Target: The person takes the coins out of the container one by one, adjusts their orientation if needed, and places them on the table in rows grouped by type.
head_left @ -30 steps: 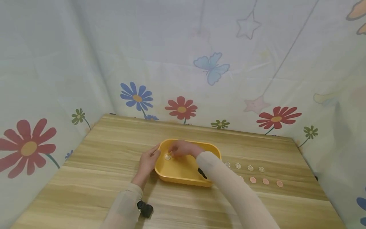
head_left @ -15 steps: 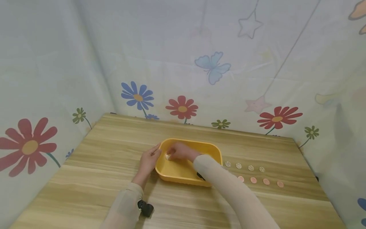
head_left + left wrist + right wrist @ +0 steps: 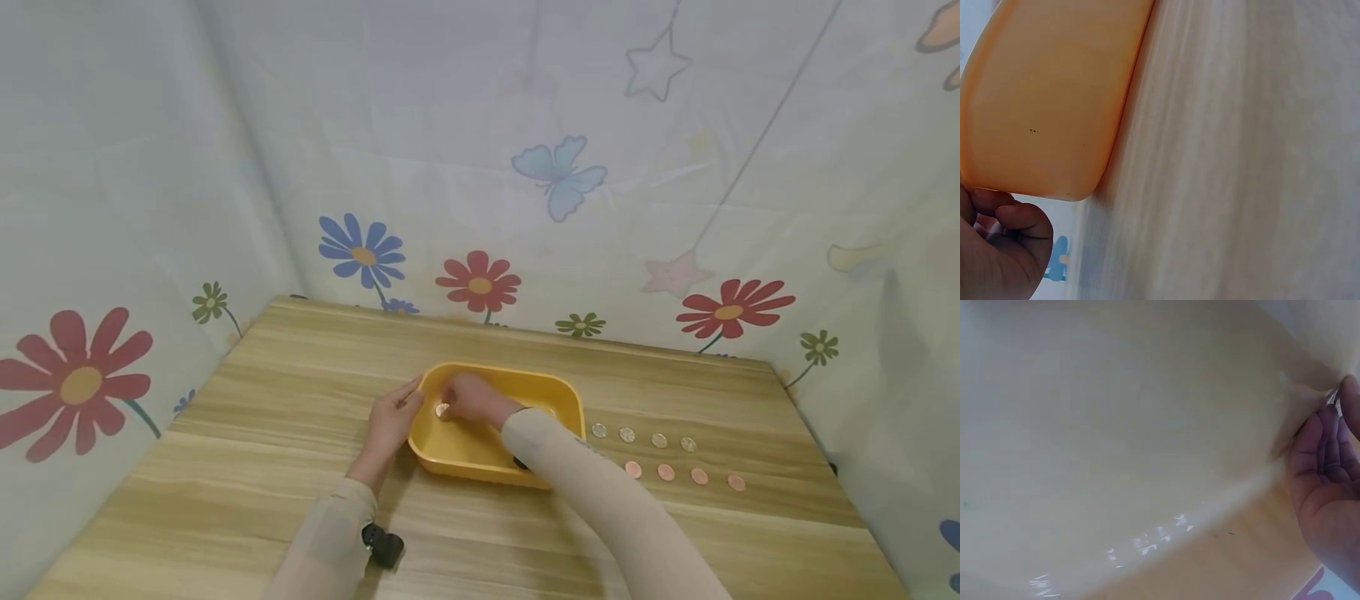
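Here's the yellow tub (image 3: 551,392) sitting mid-surface, and inside it, at the left end, a single silver coin (image 3: 442,409) with the right hand (image 3: 468,398) right down on it, fingertips bunched at the coin; whether the grip has actually closed on it, I cannot tell from the head view, and the right wrist view shows only the tub's pale inner wall (image 3: 1116,425) and a slightly curved finger (image 3: 1319,456). The left hand (image 3: 390,421) rests against the tub's left outer wall, fingers laid along it fairly straight, steadying rather than clutching; the left wrist view shows the tub's rounded corner (image 3: 1047,106) just above that hand (image 3: 997,250). Out to the right on the wooden surface (image 3: 262,392), well apart from the tub, a row of silver coins (image 3: 643,436) lies behind a row of copper coins (image 3: 682,477).
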`<control>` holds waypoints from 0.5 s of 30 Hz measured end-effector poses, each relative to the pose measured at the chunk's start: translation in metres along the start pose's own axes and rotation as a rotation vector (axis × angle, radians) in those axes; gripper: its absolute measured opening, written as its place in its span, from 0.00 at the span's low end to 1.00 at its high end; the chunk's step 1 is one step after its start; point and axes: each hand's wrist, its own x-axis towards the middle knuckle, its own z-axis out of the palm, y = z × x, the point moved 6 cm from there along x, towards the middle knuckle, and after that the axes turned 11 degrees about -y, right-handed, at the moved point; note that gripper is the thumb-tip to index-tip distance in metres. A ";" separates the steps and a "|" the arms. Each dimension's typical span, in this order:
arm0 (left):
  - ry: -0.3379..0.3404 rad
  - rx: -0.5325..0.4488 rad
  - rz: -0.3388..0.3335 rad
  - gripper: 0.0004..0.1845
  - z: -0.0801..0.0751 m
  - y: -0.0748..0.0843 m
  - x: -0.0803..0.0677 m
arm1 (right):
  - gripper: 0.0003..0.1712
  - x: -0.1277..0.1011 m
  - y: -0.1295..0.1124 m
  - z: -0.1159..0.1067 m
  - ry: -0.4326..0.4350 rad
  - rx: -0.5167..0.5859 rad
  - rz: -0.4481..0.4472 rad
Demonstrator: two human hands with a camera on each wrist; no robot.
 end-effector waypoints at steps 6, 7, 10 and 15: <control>0.005 0.015 0.003 0.24 0.001 0.000 0.001 | 0.08 -0.002 0.001 -0.002 0.013 -0.017 -0.001; 0.006 0.019 0.004 0.24 0.001 0.000 0.001 | 0.07 -0.003 0.001 -0.003 0.010 -0.020 -0.003; 0.010 0.019 -0.006 0.24 0.002 -0.001 0.000 | 0.05 -0.004 0.001 -0.006 -0.009 -0.025 -0.026; 0.021 0.020 -0.010 0.23 0.002 0.001 0.000 | 0.06 -0.009 0.000 -0.018 -0.014 -0.034 -0.027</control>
